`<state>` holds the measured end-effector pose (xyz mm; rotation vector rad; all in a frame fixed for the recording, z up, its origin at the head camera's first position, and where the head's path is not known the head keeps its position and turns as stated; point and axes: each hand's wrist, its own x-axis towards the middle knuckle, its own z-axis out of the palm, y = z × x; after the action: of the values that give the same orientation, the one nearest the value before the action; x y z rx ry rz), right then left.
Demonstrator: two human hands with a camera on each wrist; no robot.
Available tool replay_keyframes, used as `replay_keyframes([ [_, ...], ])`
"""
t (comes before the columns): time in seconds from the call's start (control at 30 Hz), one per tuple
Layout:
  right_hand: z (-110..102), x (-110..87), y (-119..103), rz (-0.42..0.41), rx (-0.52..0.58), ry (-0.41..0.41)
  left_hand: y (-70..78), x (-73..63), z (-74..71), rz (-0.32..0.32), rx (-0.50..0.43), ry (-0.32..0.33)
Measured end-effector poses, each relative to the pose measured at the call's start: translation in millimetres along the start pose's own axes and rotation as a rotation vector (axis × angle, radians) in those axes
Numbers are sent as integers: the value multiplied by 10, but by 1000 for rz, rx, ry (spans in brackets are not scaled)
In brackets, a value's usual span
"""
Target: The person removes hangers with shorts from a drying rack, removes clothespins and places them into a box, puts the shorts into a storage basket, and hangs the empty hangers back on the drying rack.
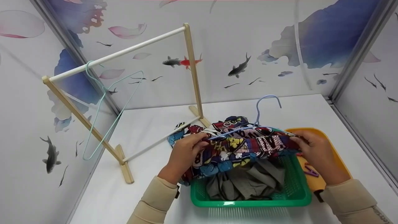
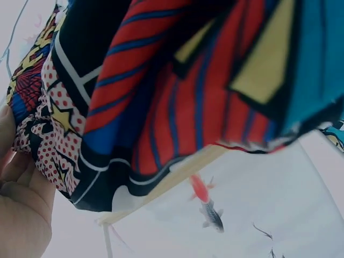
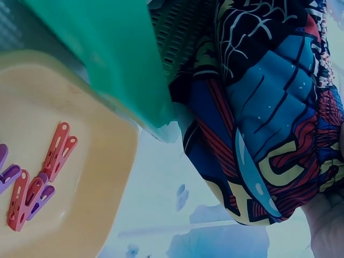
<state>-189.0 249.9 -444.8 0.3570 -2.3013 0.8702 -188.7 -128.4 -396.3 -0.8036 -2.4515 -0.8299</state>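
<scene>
Brightly patterned shorts [image 1: 245, 147] with a gathered waistband are stretched between both hands above a green basket. A blue hanger [image 1: 257, 112] lies along the waistband, its hook pointing up. My left hand [image 1: 188, 149] pinches the band near the hanger's left end, thumb on top. At the other end, my right hand [image 1: 317, 152] grips the band beside the hanger's right tip. The left wrist view shows loose cloth of the shorts [image 2: 172, 107] hanging beside the fingers. In the right wrist view, the bunched band runs into the right hand [image 3: 328, 226].
Below the shorts, the green basket [image 1: 248, 203] holds a grey-brown garment [image 1: 245, 180]. A yellow basin [image 1: 335, 149] with several clothespins [image 3: 54, 150] stands right of it. A wooden rack [image 1: 194, 71] at the left carries a mint hanger [image 1: 105, 88]. Walls enclose the table.
</scene>
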Motion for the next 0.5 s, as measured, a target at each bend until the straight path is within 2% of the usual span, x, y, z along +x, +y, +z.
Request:
replay_keyframes([
  [0.13, -15, -10, 7, 25, 2, 2, -25, -25, 10, 0, 7, 44],
  [0.33, -25, -31, 28, 62, 16, -5, -62, -52, 40, 29, 27, 145],
  [0.5, -38, -41, 36, 88, 30, -9, -96, -71, 67, 25, 1, 202],
])
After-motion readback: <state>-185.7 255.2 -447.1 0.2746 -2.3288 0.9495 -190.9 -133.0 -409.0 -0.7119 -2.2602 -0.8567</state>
